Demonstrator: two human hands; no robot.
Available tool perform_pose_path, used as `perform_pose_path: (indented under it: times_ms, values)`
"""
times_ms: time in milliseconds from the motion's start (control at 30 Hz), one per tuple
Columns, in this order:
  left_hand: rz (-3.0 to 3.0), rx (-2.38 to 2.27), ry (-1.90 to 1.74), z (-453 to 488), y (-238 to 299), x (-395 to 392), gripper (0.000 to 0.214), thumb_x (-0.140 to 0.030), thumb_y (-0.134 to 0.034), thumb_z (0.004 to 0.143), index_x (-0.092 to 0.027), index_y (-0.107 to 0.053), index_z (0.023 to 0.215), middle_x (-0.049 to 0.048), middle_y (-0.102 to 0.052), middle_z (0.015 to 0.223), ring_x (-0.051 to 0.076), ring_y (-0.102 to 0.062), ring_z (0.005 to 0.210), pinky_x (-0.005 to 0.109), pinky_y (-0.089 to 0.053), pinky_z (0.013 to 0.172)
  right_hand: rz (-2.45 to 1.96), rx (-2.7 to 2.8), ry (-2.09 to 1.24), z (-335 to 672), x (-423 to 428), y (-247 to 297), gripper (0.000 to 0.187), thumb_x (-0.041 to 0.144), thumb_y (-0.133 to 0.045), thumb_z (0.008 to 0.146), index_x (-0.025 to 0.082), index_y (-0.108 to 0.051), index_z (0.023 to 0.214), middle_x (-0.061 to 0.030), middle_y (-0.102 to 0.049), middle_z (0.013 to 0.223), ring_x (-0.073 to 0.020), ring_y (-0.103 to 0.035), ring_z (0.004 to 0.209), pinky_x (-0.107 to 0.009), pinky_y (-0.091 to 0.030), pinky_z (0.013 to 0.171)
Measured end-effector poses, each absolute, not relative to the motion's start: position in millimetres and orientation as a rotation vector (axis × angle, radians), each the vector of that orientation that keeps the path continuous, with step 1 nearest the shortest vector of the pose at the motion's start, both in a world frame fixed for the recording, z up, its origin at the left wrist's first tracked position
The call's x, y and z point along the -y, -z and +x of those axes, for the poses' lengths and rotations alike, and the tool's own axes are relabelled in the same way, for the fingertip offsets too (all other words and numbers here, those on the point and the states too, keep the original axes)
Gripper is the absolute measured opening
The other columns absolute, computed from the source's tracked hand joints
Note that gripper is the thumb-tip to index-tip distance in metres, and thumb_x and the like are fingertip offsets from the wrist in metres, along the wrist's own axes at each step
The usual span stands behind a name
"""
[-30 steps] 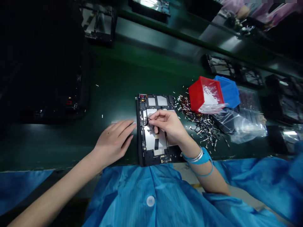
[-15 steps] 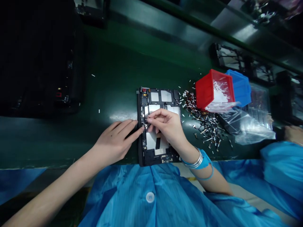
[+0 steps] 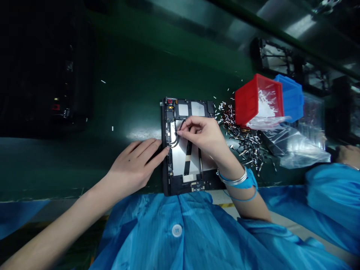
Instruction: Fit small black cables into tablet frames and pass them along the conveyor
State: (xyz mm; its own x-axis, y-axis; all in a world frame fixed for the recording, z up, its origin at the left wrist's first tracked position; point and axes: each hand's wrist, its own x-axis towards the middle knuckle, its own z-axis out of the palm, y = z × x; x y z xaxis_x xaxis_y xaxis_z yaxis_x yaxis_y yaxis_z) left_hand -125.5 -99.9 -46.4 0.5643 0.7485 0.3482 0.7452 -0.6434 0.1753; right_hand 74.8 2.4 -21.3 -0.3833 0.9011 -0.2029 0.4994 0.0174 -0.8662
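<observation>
Blue smock [image 3: 140, 232] right up at near edge of green table [image 3: 135, 93]; opened device [image 3: 180, 165] flat near that edge. Left hand [image 3: 135, 163]: fingers extended, thumb spread, tips at device's left edge. Right hand [image 3: 206, 137] over device — thumb and index pinched on thin black cable [image 3: 177, 141]. Open room left and beyond; right side tight, loose small parts [image 3: 251, 150] piled there. Red bin [image 3: 246, 101] holds white strips [image 3: 265, 106]; blue bin [image 3: 294, 99] alongside, contents hidden. Far right — more open units [image 3: 275, 58], dim room.
</observation>
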Motion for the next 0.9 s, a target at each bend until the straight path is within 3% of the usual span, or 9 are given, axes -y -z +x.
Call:
perform_pose_path:
  times_ms: [200, 400, 567, 900]
  values:
    - [2.76, -1.32, -0.619, -123.5, 46.1, 97.7, 0.036, 0.001, -0.05, 0.082, -0.007, -0.062, 0.115, 0.0191, -0.066, 0.114, 0.032, -0.062, 0.108, 0.043, -0.053, 0.084, -1.421, 1.894, -1.398, 74.8, -9.9, 20.4, 0.008, 0.018, -0.071, 0.069, 0.014, -0.063, 0.068, 0.0042, -0.055, 0.059, -0.0057, -0.043, 0.052, -0.023, -0.032, 0.051]
    - [2.709, -1.331, -0.579, -116.2, 38.0, 94.7, 0.039, -0.019, -0.054, 0.089, -0.011, -0.054, 0.128, 0.023, -0.054, 0.132, 0.036, -0.054, 0.121, 0.047, -0.051, 0.088, -1.445, 1.919, -1.355, 75.2, -10.9, 20.9, 0.006, 0.017, -0.072, 0.069, 0.014, -0.067, 0.068, 0.005, -0.054, 0.056, -0.0048, -0.04, 0.05, -0.022, -0.03, 0.05]
    - [2.681, -1.311, -0.48, -114.1, 37.8, 91.3, 0.039, -0.027, -0.051, 0.092, -0.012, -0.056, 0.127, 0.0225, -0.052, 0.136, 0.038, -0.051, 0.123, 0.049, -0.049, 0.091, -1.442, 1.902, -1.352, 76.1, -8.4, 21.8, 0.006, 0.016, -0.07, 0.072, 0.015, -0.066, 0.068, 0.0049, -0.054, 0.058, -0.0054, -0.04, 0.052, -0.023, -0.031, 0.052]
    - [2.738, -1.149, -0.433, -115.3, 35.1, 83.3, 0.038, -0.026, -0.041, 0.096, -0.013, -0.055, 0.129, 0.0117, -0.048, 0.143, 0.032, -0.044, 0.133, 0.048, -0.045, 0.097, -1.417, 1.978, -1.241, 75.9, -6.6, 23.0, 0.011, 0.011, -0.068, 0.074, 0.017, -0.063, 0.067, 0.0038, -0.055, 0.064, -0.0076, -0.045, 0.059, -0.025, -0.035, 0.058]
